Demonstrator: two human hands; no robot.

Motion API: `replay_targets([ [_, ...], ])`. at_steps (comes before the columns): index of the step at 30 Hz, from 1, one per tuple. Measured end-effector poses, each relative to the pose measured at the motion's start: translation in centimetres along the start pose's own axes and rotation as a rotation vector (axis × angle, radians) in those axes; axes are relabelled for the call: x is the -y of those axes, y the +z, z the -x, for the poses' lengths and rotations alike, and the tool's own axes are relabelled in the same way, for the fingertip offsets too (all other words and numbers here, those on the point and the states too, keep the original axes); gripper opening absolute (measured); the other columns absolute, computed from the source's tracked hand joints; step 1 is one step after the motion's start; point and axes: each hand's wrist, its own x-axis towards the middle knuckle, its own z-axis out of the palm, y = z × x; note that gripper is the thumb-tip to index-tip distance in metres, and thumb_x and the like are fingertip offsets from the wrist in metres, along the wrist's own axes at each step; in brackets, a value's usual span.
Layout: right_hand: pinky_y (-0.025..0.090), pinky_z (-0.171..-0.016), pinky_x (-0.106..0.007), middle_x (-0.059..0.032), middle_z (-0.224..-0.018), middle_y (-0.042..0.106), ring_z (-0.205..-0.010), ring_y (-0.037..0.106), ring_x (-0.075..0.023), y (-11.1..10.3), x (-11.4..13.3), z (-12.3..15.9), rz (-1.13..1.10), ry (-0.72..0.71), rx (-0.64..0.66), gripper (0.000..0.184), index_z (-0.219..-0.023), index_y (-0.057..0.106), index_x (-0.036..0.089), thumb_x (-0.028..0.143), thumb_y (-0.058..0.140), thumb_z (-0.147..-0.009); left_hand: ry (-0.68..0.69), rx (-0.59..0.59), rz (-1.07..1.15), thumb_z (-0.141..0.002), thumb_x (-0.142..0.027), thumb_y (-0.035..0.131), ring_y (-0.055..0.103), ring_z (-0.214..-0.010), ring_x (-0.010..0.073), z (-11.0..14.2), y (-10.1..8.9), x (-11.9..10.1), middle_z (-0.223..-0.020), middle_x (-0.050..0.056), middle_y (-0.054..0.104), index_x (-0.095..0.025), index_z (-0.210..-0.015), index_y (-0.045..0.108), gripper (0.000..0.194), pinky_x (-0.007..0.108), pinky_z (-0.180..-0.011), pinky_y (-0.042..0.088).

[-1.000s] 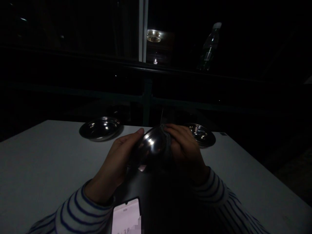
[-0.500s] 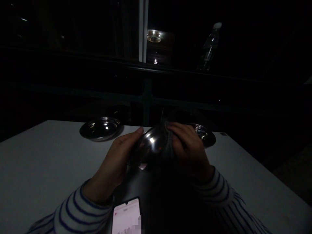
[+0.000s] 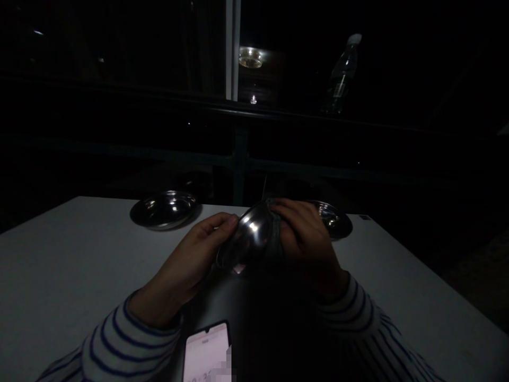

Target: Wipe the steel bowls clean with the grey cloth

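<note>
Dim light falls on a white worktop, with near-darkness behind it. The left hand has its fingers closed on the edge of a shiny metal bowl, thumb by the rim; those underneath are hidden. The right hand pinches a dark cloth against the bowl's other side. Between the hands, the bowl is tilted, its rounded outside showing. How much of its weight the right hand takes, I cannot tell.

Smooth metal could slide from the left fingers if the cloth pushes harder than they grip, or twist if the push lands off to one side. Loose folds could also bunch and slip along the curve. A dropped bowl might strike the phone lying nearer the body; the left striped sleeve, close beside it, might nudge it.

Farther out, a second bowl sits at the far left and a third just beyond the right hand, where a wide outward swing could knock it towards the edge. Beyond, a bottle shows faintly.
</note>
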Motion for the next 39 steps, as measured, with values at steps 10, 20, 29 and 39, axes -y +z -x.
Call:
replay_targets([
  [10,0.04,-0.085,-0.037,-0.0067,-0.109,0.06,-0.1,0.051,-0.0193,0.3,0.2,0.3,-0.054,-0.017,0.059,0.025,-0.103,0.058,0.016,0.02,0.043,-0.083,0.03,-0.161,-0.03,-0.068,-0.041,0.063,0.053,-0.048,0.0105,-0.4,-0.3,0.5,-0.054,-0.001,0.061,-0.017,-0.065,0.064,0.024,0.021,-0.046,0.038],
  [20,0.039,-0.084,-0.039,-0.0018,-0.117,0.057,-0.101,0.048,-0.0224,0.1,2.3,0.3,0.004,-0.185,0.174,0.028,-0.106,0.058,0.021,0.03,0.048,-0.082,0.017,-0.124,-0.12,-0.067,-0.044,0.063,0.051,-0.045,0.0094,-0.3,-0.2,0.5,-0.05,-0.001,0.058,-0.015,-0.058,0.061,0.03,0.019,-0.044,0.035],
  [29,0.041,-0.084,-0.035,-0.0075,-0.107,0.06,-0.098,0.05,-0.0189,0.6,0.5,0.3,-0.064,0.026,0.009,0.027,-0.103,0.059,0.014,0.018,0.042,-0.082,0.018,-0.182,-0.098,-0.067,-0.042,0.064,0.054,-0.049,0.0098,-0.4,-0.1,0.3,-0.056,0.0,0.063,-0.016,-0.064,0.065,0.026,0.019,-0.047,0.039],
  [39,0.039,-0.087,-0.033,-0.0072,-0.111,0.059,-0.101,0.048,-0.018,0.7,0.2,0.3,-0.078,-0.01,0.061,0.029,-0.106,0.059,0.013,0.02,0.042,-0.085,0.018,-0.191,-0.055,-0.068,-0.041,0.064,0.056,-0.052,0.01,-0.7,0.1,0.7,-0.061,0.0,0.064,-0.016,-0.068,0.064,0.024,0.02,-0.049,0.042],
])
